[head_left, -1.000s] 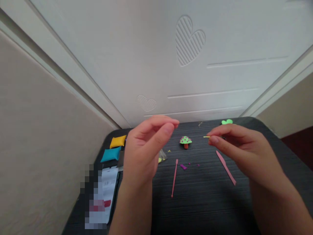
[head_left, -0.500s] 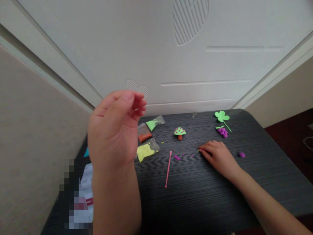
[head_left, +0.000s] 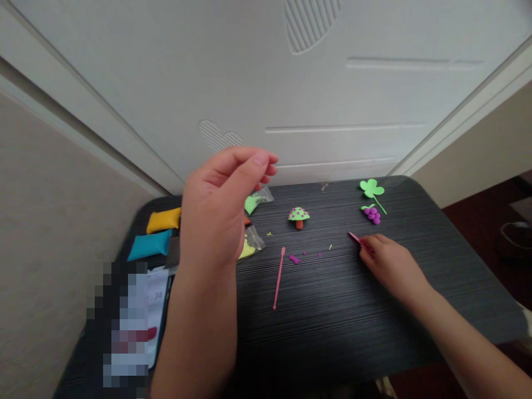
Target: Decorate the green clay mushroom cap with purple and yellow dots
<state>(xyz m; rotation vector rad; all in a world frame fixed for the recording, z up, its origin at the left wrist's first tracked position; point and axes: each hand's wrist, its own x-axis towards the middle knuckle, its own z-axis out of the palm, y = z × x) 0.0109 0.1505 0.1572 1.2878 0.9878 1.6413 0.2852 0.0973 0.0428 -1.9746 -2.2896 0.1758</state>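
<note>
My left hand (head_left: 226, 199) is raised above the left part of the table, thumb and fingers curled together; anything inside the pinch is hidden. On the right, my right hand (head_left: 388, 260) rests low over the tabletop, its fingers closed around a thin pink modelling tool (head_left: 354, 237) whose tip points up and left. A small yellow-green sliver (head_left: 330, 246) lies left of that tip. Between the hands are a second pink modelling tool (head_left: 279, 279), a purple clay piece (head_left: 294, 259) and tiny purple dots. Behind them stands a clay mushroom (head_left: 298, 217) with a spotted green cap.
A green clay clover (head_left: 372, 188) and purple clay grapes (head_left: 372, 214) lie at the back right. Bags of yellow clay (head_left: 249, 244) and green clay (head_left: 252, 203) are partly behind my left arm. Orange (head_left: 163, 220) and teal packets (head_left: 150, 245) and a phone (head_left: 160, 299) sit left.
My right hand has left the yellow-green sliver on the table and moved right; a pink tool now shows in it. My left hand has shifted right. The purple lump on the right is no longer visible.
</note>
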